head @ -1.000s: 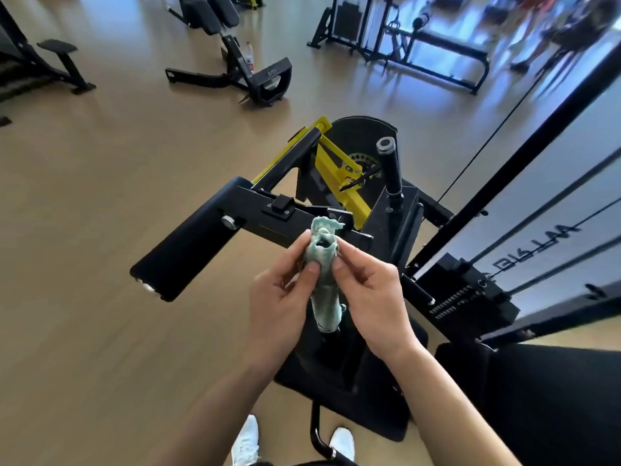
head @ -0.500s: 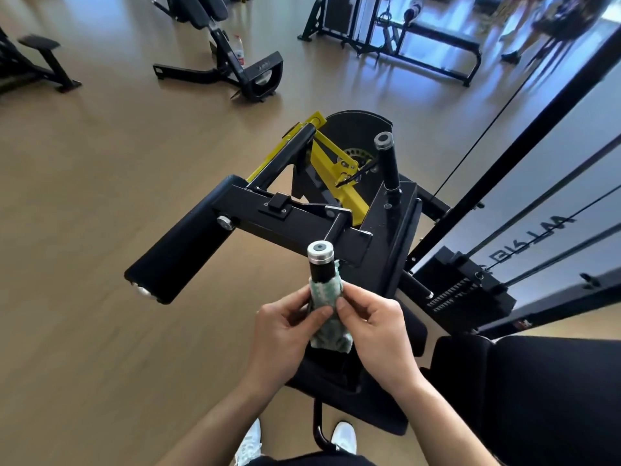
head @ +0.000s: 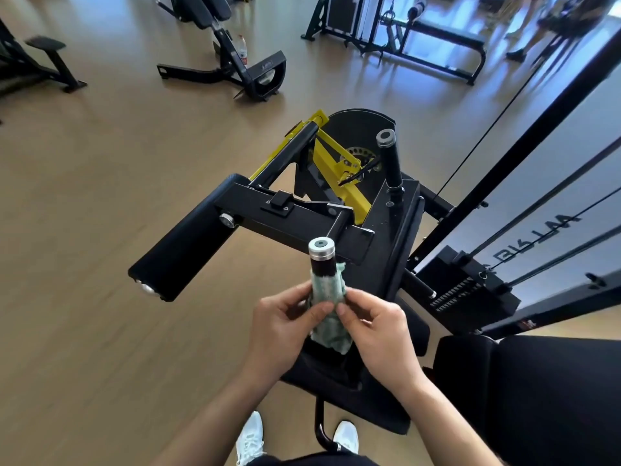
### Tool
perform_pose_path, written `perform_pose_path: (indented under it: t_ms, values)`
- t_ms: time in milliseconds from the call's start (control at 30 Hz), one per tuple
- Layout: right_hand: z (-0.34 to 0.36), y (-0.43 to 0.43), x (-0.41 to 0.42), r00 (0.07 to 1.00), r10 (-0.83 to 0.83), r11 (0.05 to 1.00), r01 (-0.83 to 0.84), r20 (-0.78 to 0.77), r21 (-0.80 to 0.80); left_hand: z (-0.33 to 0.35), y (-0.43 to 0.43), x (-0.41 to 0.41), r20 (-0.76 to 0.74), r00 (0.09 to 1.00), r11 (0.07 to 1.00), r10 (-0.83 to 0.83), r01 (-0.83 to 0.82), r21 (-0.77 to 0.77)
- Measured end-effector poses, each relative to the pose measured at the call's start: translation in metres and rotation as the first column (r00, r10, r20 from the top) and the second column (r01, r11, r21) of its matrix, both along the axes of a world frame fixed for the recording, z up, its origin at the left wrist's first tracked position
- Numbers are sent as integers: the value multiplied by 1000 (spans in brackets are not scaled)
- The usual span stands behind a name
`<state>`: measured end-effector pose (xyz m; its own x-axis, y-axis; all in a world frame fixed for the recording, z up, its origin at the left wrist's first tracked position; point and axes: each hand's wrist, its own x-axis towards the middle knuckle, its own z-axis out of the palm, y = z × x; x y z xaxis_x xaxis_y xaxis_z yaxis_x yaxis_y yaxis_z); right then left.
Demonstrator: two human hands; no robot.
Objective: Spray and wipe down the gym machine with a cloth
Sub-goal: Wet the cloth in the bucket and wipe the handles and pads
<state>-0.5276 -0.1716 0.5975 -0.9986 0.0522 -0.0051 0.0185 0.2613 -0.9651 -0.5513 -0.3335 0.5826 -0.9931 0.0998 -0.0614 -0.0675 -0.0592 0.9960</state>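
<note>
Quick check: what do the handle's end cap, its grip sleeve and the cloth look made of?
End cap: likely brushed metal, silvery with a soft sheen. Grip sleeve: probably rubber or foam, dark and matte. Cloth: soft woven fabric, pale green, creasing where both hands wrap it around the handle.

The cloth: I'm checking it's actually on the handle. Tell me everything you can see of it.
The cloth is pale green and white, soft and crumpled, like towelling. It is wrapped around the near upright handle, just below its silver end cap, leaving the cap and a short dark stretch bare. The left hand and right hand pinch it from either side with thumbs and fingertips. A loose end hangs down between the palms.
</note>
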Motion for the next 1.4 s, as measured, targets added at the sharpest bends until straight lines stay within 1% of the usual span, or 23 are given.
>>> perform_pose_path:
  t_ms: [100, 167, 233, 300, 367, 433, 467, 533, 567, 633, 667, 800, 833, 867, 900, 967, 1000, 1133, 1167, 1233, 1333, 1367, 1400]
  values:
    - [-6, 3, 7, 999, 1, 993, -5, 36, 117, -9, -1, 11, 72, 997, 998, -37, 41, -56]
    - [-1, 1, 5, 999, 12, 987, -19, 45, 160, -9, -1, 11, 64, 998, 994, -30, 36, -104]
    - [8, 0, 4, 999, 45, 985, -50, 31, 164, -4, 1, 10, 51, 999, 991, -6, 13, -137]
    - [13, -2, 6, 995, 96, 976, -96, 9, 195, 3, 3, 12, 52, 997, 990, 58, -51, -130]
    - [12, -5, 8, 992, 125, 945, -114, -18, 305, 10, 4, 12, 40, 990, 986, 132, -127, -110]
    - [7, -9, 8, 991, 113, 921, -78, -68, 382, 16, 4, 9, 43, 984, 984, 171, -168, -61]
    - [7, -10, 7, 991, 85, 923, -40, -101, 384, 19, 3, 7, 55, 983, 984, 175, -173, -38]
    - [13, -7, 3, 989, 1, 948, 46, -148, 315, 23, 1, 2, 70, 983, 985, 170, -170, -4]
    - [18, -4, 0, 987, -44, 967, 80, -152, 243, 24, 0, 0, 60, 984, 986, 169, -169, -1]
    - [31, 2, -8, 981, -122, 985, 138, -149, 99, 28, -3, -4, 1, 984, 984, 178, -178, -33]
    - [38, 5, -12, 975, -160, 984, 170, -155, 57, 31, -4, -6, -32, 984, 983, 175, -176, -46]
    - [54, 10, -30, 917, -322, 944, 329, -235, -8, 44, 1, -17, -118, 983, 988, 142, -147, -40]
    - [56, 10, -34, 912, -335, 940, 340, -238, -20, 46, 4, -19, -129, 982, 989, 137, -142, -33]
    - [58, 7, -37, 925, -314, 949, 311, -216, -46, 48, 7, -21, -136, 980, 989, 143, -147, -23]
    - [57, 1, -39, 950, -256, 966, 246, -177, -75, 50, 9, -23, -138, 978, 987, 156, -160, -16]
    - [53, -19, -37, 992, -82, 988, 68, -99, -135, 49, 11, -25, -147, 974, 984, 170, -175, -20]
    - [49, -28, -34, 996, -29, 987, 15, -86, -162, 48, 11, -27, -151, 974, 985, 167, -173, -26]
    - [35, -31, -29, 997, -28, 974, 11, -72, -228, 47, 10, -29, -170, 974, 986, 151, -160, -37]
    - [31, -25, -28, 998, -19, 979, 6, -66, -205, 47, 9, -29, -175, 973, 987, 147, -157, -46]
    - [24, -12, -23, 1000, 11, 996, -13, -24, -88, 47, 9, -30, -180, 975, 987, 130, -144, -68]
    - [17, 11, -18, 991, 79, 994, -86, 111, 64, 43, 9, -31, -181, 977, 987, 112, -131, -94]
    - [17, 18, -19, 987, 73, 990, -88, 141, 108, 42, 10, -31, -184, 977, 988, 107, -126, -94]
    - [19, 24, -21, 988, 48, 991, -66, 148, 118, 42, 10, -31, -190, 976, 988, 104, -123, -91]
